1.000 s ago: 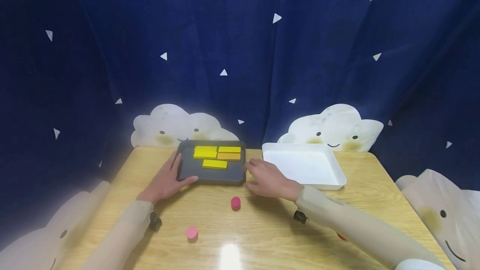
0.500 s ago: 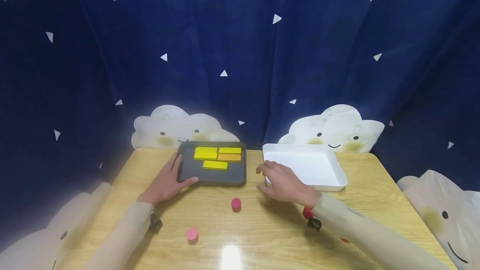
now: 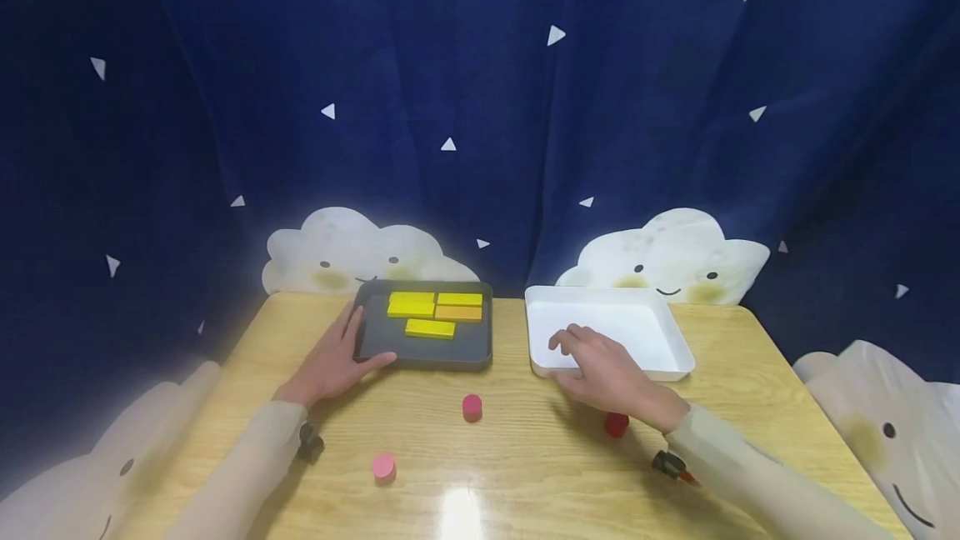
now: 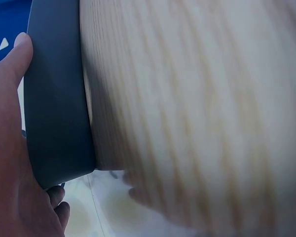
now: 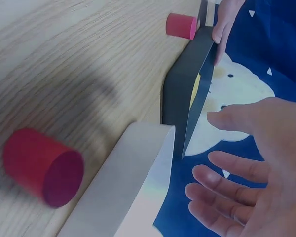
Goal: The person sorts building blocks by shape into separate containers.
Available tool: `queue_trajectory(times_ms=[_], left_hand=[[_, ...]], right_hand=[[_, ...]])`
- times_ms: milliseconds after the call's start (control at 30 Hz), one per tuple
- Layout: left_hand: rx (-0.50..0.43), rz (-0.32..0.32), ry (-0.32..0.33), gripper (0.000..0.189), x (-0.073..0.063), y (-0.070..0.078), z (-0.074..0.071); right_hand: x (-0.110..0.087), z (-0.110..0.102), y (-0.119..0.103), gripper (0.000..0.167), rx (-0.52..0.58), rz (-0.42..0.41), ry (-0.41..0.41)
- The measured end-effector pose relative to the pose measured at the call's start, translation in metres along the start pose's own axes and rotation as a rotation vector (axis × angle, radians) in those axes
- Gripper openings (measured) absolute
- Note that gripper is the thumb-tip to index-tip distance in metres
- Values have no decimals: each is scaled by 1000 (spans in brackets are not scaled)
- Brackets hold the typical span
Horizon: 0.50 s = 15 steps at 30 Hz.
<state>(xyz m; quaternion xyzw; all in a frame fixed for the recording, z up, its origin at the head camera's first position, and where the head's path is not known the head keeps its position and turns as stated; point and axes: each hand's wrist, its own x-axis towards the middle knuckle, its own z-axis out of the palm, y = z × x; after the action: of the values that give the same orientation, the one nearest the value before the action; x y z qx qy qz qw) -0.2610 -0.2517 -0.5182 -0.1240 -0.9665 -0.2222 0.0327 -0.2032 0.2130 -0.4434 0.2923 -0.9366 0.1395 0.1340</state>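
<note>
My left hand (image 3: 333, 363) spans the near-left corner of a dark grey tray (image 3: 423, 363), thumb along the front rim and extended fingers against the left side. Several flat yellow blocks (image 3: 430, 329) and an orange block (image 3: 458, 314) lie inside that tray. Over the near-left part of a white tray (image 3: 648, 374) hovers my right hand (image 3: 603, 369), loosely bent fingers spread apart around nothing. In the right wrist view its fingers (image 5: 222, 182) show bare beside the white tray's wall. A red cylinder (image 5: 42, 168) stands on the table below that hand.
A crimson cylinder (image 3: 472, 407) stands in front of the grey tray. Nearer me on the wooden table (image 3: 315, 507) is a pink cylinder (image 3: 384, 468). A red piece (image 3: 687, 478) is mostly hidden by my right wrist. Behind the table hangs a dark blue curtain (image 3: 480, 90).
My right hand has moved rightward from beside the grey tray's right edge to over the white tray, uncovering the red cylinder. My left hand and both trays have stayed put.
</note>
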Motion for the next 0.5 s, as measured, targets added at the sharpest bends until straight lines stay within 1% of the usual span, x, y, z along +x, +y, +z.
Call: queue_trajectory(times_ms=[100, 300, 500], left_hand=[[-1, -1, -3, 125, -1, 0, -1], [-1, -4, -5, 125, -1, 0, -2], [11, -5, -18, 126, -1, 0, -3]], right_hand=[[-6, -6, 4, 34, 6, 30, -6], [-17, -16, 18, 35, 23, 118, -7], [-31, -25, 34, 34, 18, 160, 18]])
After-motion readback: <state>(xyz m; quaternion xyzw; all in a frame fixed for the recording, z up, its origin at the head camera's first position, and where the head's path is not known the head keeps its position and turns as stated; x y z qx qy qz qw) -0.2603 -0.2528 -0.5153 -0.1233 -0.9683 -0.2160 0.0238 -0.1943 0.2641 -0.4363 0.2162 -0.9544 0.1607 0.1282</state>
